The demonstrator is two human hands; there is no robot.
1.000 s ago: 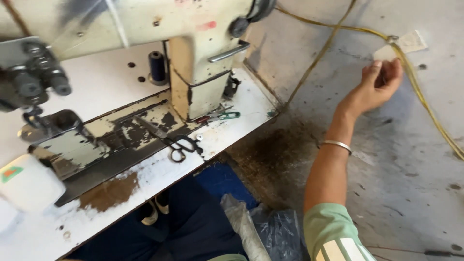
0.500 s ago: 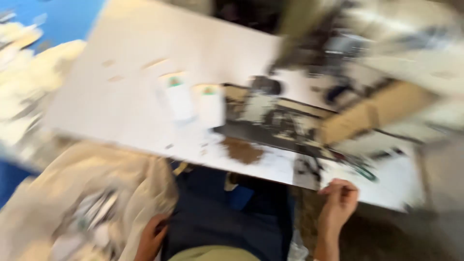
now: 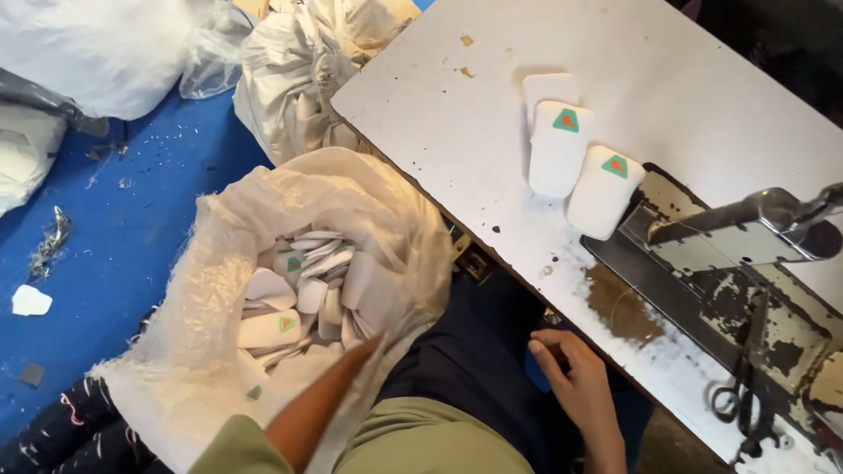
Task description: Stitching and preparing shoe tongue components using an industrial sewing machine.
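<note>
She has turned from the sewing machine: left arm (image 3: 320,399) reaches into the sack (image 3: 263,211) of white pieces (image 3: 303,294), grip hidden; right hand (image 3: 575,382) empty, loosely curled under the worktop (image 3: 439,114) edge

Three white pads (image 3: 556,147) lie on one table (image 3: 457,114), at 1 o'clock. One open sack (image 3: 219,290) at 8 o'clock holds many more pads, too many to count. One pair of scissors (image 3: 742,408) lies at 4 o'clock.
</note>
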